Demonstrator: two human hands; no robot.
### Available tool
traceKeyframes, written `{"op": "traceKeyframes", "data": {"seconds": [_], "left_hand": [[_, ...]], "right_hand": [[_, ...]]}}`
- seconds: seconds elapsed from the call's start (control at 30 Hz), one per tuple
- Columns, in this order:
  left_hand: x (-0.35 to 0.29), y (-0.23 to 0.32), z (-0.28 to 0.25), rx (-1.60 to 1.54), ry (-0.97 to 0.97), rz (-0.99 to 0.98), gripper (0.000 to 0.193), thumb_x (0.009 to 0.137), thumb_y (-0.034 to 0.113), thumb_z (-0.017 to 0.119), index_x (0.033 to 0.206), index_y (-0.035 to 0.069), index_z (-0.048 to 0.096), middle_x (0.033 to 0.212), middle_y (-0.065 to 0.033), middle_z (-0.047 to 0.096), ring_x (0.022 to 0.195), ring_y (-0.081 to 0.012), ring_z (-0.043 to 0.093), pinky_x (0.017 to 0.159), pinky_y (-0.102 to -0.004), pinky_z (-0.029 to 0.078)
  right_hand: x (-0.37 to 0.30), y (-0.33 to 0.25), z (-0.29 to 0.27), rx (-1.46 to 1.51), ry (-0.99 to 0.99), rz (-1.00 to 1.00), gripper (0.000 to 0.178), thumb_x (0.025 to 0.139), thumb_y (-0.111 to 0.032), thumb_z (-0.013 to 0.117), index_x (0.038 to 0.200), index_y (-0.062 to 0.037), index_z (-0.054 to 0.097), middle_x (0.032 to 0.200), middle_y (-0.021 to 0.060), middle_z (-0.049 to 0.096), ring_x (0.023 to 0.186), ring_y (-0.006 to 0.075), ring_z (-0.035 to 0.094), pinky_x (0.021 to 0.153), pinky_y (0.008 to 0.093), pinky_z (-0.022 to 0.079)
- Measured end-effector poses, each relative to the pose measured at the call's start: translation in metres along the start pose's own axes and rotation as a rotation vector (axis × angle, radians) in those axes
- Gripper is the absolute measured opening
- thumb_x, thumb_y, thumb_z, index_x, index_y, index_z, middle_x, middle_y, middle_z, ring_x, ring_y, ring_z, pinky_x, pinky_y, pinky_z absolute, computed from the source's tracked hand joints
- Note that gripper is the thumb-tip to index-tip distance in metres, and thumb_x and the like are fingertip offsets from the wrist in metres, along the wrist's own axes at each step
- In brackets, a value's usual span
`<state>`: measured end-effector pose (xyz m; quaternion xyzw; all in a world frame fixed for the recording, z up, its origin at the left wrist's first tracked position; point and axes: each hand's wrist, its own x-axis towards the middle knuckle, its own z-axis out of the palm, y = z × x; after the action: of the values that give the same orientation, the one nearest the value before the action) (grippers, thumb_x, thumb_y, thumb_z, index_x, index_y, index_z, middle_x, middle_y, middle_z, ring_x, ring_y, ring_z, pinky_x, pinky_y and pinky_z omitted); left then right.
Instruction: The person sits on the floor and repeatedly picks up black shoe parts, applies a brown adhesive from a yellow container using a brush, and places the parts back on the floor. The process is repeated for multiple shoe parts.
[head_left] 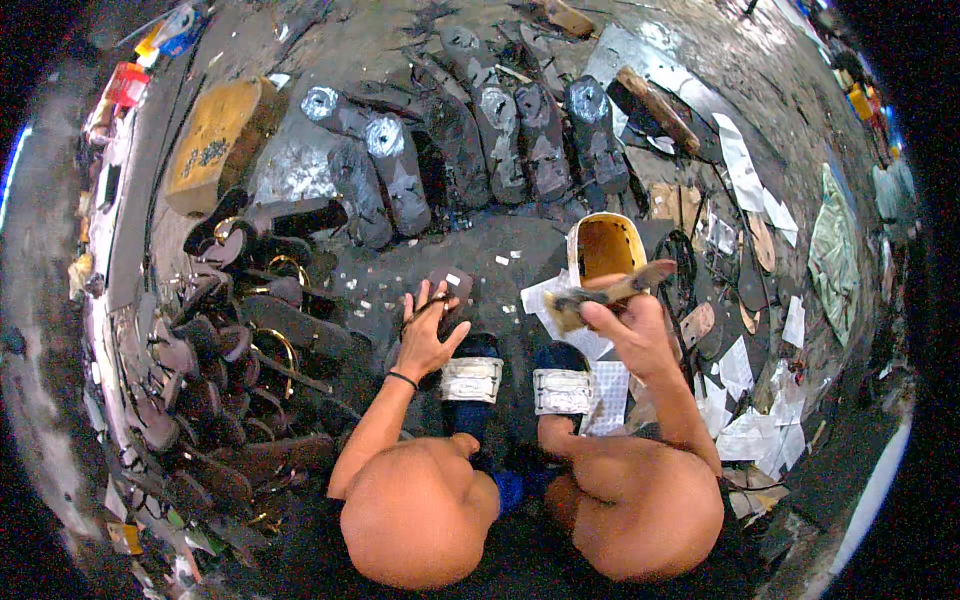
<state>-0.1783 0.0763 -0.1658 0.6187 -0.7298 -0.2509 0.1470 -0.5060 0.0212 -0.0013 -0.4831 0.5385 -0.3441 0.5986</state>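
My left hand (427, 335) lies on a small dark brown sole piece (455, 286), its fingers spread and stretched over it. A dark strip shows between those fingers; whether it belongs to the sole I cannot tell. My right hand (637, 330) is closed round the wooden handle of a worn, flat brush (625, 287). The brush's yellowish bristles point left and down, just in front of an open tub (606, 243) with an amber-coloured coating inside. White paper sheets (555, 310) lie below the brush.
Dark sandals with gold-coloured rings (235, 350) are heaped at the left. Several shoe lasts (500, 140) stand across the back, beside a yellowish block (220, 140). Paper scraps (760, 430) and loose soles (697, 325) litter the right. My feet wear white-strapped slippers (472, 380).
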Motion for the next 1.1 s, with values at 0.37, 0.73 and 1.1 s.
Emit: {"op": "traceKeyframes", "data": {"seconds": [0.37, 0.73, 1.1], "left_hand": [[0.080, 0.099, -0.070, -1.808, 0.239, -0.617, 0.049, 0.106, 0.042, 0.040, 0.128, 0.003, 0.060, 0.118, -0.0087, 0.067, 0.103, -0.0211, 0.066, 0.092, -0.0358, 0.053], [0.081, 0.135, -0.070, -1.696, 0.293, -0.598, 0.053, 0.104, 0.048, 0.044, 0.122, 0.001, 0.061, 0.105, -0.0080, 0.070, 0.090, -0.0203, 0.069, 0.082, -0.0352, 0.056], [0.069, 0.095, -0.067, -1.299, -0.002, -0.540, 0.057, 0.104, 0.052, 0.039, 0.123, 0.003, 0.060, 0.108, -0.0052, 0.067, 0.096, -0.0201, 0.066, 0.087, -0.0393, 0.055]], "right_hand": [[0.083, -0.014, 0.090, -0.218, 0.060, -0.433, 0.025, 0.086, -0.017, 0.075, 0.105, -0.0024, 0.068, 0.093, 0.0108, 0.072, 0.082, 0.0252, 0.070, 0.075, 0.0354, 0.054], [0.090, -0.043, 0.069, -0.319, 0.248, -0.590, 0.013, 0.088, -0.015, 0.071, 0.098, -0.0058, 0.069, 0.098, 0.0135, 0.072, 0.089, 0.0324, 0.069, 0.076, 0.0397, 0.053], [0.054, -0.004, 0.099, 0.586, -0.161, 0.280, 0.028, 0.095, -0.018, 0.068, 0.117, -0.0017, 0.063, 0.104, 0.0034, 0.066, 0.088, 0.0139, 0.062, 0.075, 0.0271, 0.049]]}}
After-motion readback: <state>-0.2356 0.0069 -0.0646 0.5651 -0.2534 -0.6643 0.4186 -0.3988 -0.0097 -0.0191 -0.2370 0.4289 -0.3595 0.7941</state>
